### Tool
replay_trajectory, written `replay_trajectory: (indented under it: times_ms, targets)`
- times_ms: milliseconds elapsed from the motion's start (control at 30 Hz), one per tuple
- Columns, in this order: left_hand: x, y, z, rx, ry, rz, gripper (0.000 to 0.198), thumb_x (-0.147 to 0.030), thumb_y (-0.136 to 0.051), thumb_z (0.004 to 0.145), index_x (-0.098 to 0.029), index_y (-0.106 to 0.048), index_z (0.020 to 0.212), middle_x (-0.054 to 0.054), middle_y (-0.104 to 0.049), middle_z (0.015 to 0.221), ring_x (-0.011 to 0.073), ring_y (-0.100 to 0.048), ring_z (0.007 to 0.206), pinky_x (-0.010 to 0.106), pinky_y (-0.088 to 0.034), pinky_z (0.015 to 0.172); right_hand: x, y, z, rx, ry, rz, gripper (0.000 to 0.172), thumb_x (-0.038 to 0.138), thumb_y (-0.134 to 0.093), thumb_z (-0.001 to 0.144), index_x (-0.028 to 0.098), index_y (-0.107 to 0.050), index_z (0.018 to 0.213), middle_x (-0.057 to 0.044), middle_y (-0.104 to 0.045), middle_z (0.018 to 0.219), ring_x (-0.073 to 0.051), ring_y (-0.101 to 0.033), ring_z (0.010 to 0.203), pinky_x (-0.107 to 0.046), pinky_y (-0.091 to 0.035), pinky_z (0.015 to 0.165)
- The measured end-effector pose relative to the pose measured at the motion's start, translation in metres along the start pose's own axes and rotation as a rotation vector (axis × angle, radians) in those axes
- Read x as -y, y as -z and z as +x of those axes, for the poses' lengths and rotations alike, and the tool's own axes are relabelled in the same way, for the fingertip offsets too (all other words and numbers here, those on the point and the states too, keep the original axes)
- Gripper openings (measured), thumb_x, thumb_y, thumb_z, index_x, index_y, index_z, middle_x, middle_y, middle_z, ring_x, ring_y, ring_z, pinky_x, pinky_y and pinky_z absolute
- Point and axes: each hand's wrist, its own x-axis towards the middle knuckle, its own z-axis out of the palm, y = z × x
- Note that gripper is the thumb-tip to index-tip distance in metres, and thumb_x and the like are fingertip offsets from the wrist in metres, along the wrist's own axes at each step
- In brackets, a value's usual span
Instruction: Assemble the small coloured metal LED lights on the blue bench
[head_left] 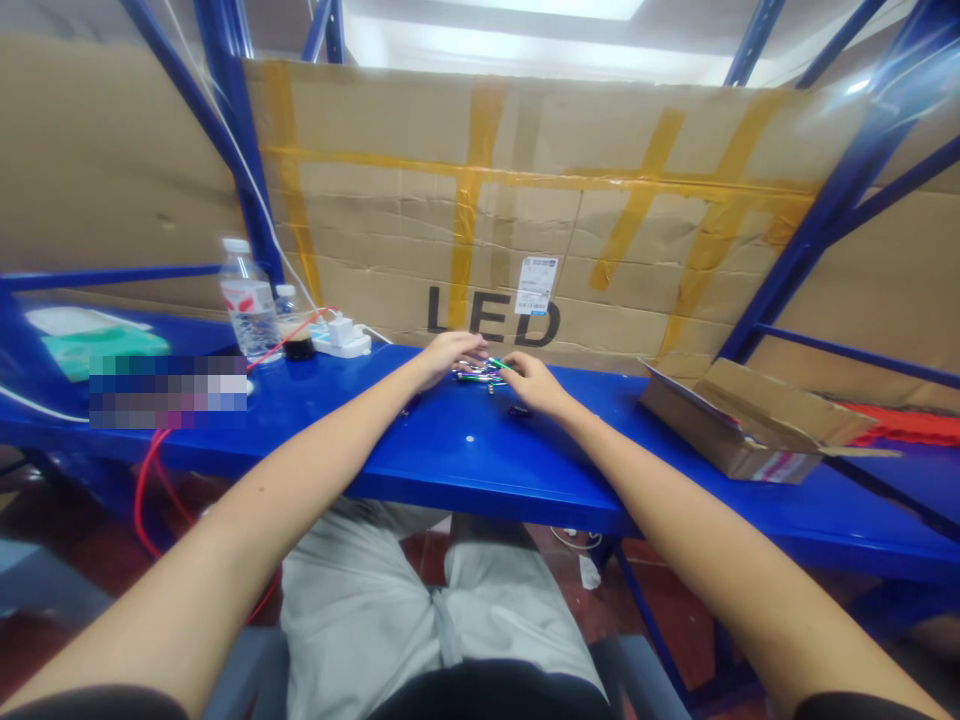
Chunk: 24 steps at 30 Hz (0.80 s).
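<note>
Several small shiny metallic pieces [478,377], green and purple in tint, lie in a cluster at the back of the blue table [450,450]. My left hand [452,357] reaches over the left side of the cluster, fingers bent and close together; what its fingertips hold, if anything, is too small to name. From the right, my right hand [531,380] has its fingers closed on one shiny green piece [496,364]. A small black object [518,411] rests on the table just below my right hand.
An open cardboard box [739,425] stands on the right. On the left are a water bottle [251,310], a small dark-filled bottle [294,325], a white power strip [343,340] and a green packet [105,350]. A large cardboard sheet [390,230] rises behind the table.
</note>
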Motion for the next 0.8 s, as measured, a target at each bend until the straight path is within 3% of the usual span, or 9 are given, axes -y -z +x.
replay_trajectory:
  times_ms: [100, 167, 300, 400, 533, 667, 800]
  targets:
    - [0.01, -0.002, 0.004, -0.005, -0.096, 0.314, 0.024, -0.03, -0.076, 0.078, -0.012, -0.072, 0.092, 0.004, -0.07, 0.075, 0.0147, -0.063, 0.071, 0.026, -0.047, 0.067, -0.003, 0.0, 0.006, 0.036, -0.022, -0.09, 0.015, 0.022, -0.053, 0.086, 0.016, -0.059, 0.098, -0.005, -0.069, 0.089, -0.019, -0.059, 0.082, -0.029, -0.043, 0.075]
    - [0.013, -0.001, 0.005, 0.019, -0.141, 0.396, 0.016, -0.025, -0.073, 0.078, -0.012, -0.07, 0.088, 0.0, -0.067, 0.069, 0.0121, -0.059, 0.065, 0.025, -0.046, 0.065, -0.006, 0.001, 0.013, 0.075, 0.013, -0.129, 0.013, 0.02, -0.053, 0.086, 0.016, -0.058, 0.098, -0.005, -0.068, 0.092, -0.018, -0.059, 0.083, -0.029, -0.044, 0.075]
    - [0.016, 0.006, 0.006, -0.004, -0.202, 0.487, 0.011, -0.022, -0.071, 0.078, -0.013, -0.067, 0.083, 0.0, -0.065, 0.07, 0.0115, -0.058, 0.065, 0.025, -0.045, 0.065, -0.015, 0.0, 0.031, 0.145, 0.09, -0.162, 0.015, 0.017, -0.058, 0.084, 0.015, -0.06, 0.099, -0.006, -0.068, 0.093, -0.018, -0.059, 0.084, -0.028, -0.045, 0.076]
    - [0.018, 0.015, 0.013, -0.088, -0.228, 0.564, 0.01, -0.019, -0.07, 0.077, -0.013, -0.068, 0.084, 0.001, -0.067, 0.075, 0.0131, -0.06, 0.07, 0.026, -0.046, 0.067, -0.024, -0.001, 0.048, 0.168, 0.052, -0.096, 0.025, 0.009, -0.061, 0.079, 0.014, -0.061, 0.103, -0.006, -0.069, 0.094, -0.017, -0.062, 0.084, -0.027, -0.048, 0.076]
    - [0.022, 0.031, 0.032, -0.172, -0.211, 0.688, 0.008, -0.018, -0.069, 0.077, -0.014, -0.071, 0.084, 0.003, -0.07, 0.079, 0.015, -0.063, 0.075, 0.028, -0.049, 0.072, -0.036, -0.004, 0.075, 0.159, -0.015, -0.03, 0.022, 0.01, -0.07, 0.075, 0.012, -0.066, 0.096, -0.007, -0.072, 0.092, -0.017, -0.064, 0.082, -0.028, -0.051, 0.076]
    - [0.029, 0.045, 0.057, -0.197, -0.177, 0.845, 0.01, -0.018, -0.07, 0.079, -0.015, -0.074, 0.087, 0.006, -0.073, 0.085, 0.0175, -0.066, 0.081, 0.029, -0.051, 0.079, -0.046, -0.013, 0.104, 0.108, -0.032, -0.131, 0.014, 0.014, -0.074, 0.075, 0.011, -0.072, 0.089, -0.009, -0.074, 0.09, -0.019, -0.066, 0.083, -0.03, -0.052, 0.079]
    - [0.042, 0.05, 0.078, -0.175, -0.05, 1.0, 0.014, -0.018, -0.07, 0.079, -0.014, -0.078, 0.09, 0.009, -0.076, 0.09, 0.0207, -0.068, 0.086, 0.03, -0.051, 0.084, -0.062, -0.027, 0.122, 0.11, -0.053, -0.189, 0.016, 0.015, -0.071, 0.081, 0.011, -0.077, 0.095, -0.012, -0.077, 0.1, -0.021, -0.069, 0.092, -0.03, -0.052, 0.086]
